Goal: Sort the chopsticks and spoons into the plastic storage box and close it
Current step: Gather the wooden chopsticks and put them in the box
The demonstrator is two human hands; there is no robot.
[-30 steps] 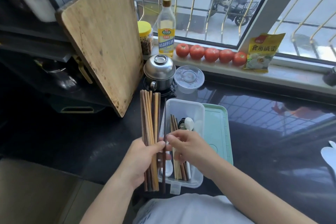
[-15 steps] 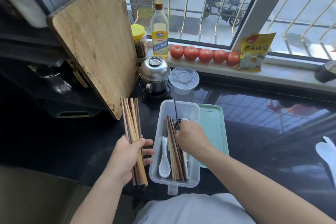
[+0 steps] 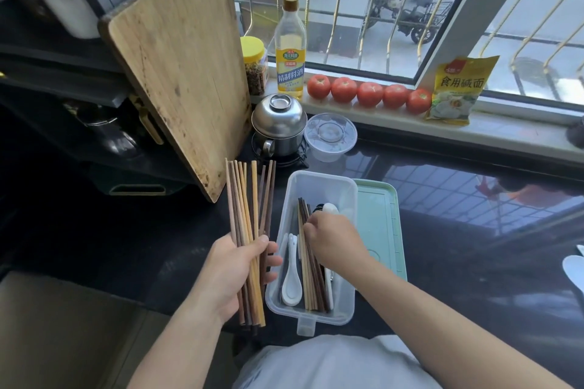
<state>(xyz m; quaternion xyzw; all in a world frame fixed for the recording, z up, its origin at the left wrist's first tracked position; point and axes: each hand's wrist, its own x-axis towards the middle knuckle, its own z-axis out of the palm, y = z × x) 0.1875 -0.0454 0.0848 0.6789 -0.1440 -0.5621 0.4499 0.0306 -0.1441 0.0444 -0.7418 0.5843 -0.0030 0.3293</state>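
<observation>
Landmark: the clear plastic storage box (image 3: pixel 316 186), long axis running away from me on the dark counter (image 3: pixel 458 246). My left hand (image 3: pixel 230 275) hangs just left of the box, grip closed around a fanned bundle of chopsticks (image 3: pixel 246 199), tips pointing away from me; I hold them low on the shaft, probably so the far ends stay loose enough to pick from. Mixed colours in the bundle, pale and dark, so sorting is likely by kind. My right hand (image 3: pixel 335 243) is down inside the box, over its middle, fingers curled at the chopsticks already laid there (image 3: pixel 313 287); whether the grip is pinching one or just nudging it straight, I cannot tell, since the fingertips are hidden behind my knuckles. Those sticks lie lengthwise along the centre of the box, the only way they would fit under a lid. White ceramic spoons (image 3: pixel 290 284) lie in the left side of the box, bowls toward me, kept apart from the sticks; another pale spoon bowl (image 3: pixel 330 208) shows at the far end, just past my fingers. The green lid (image 3: pixel 379 224) lies flat, touching the box's right wall, within reach for closing. Judgement: mid-task, a handful to go, lid not yet on.
</observation>
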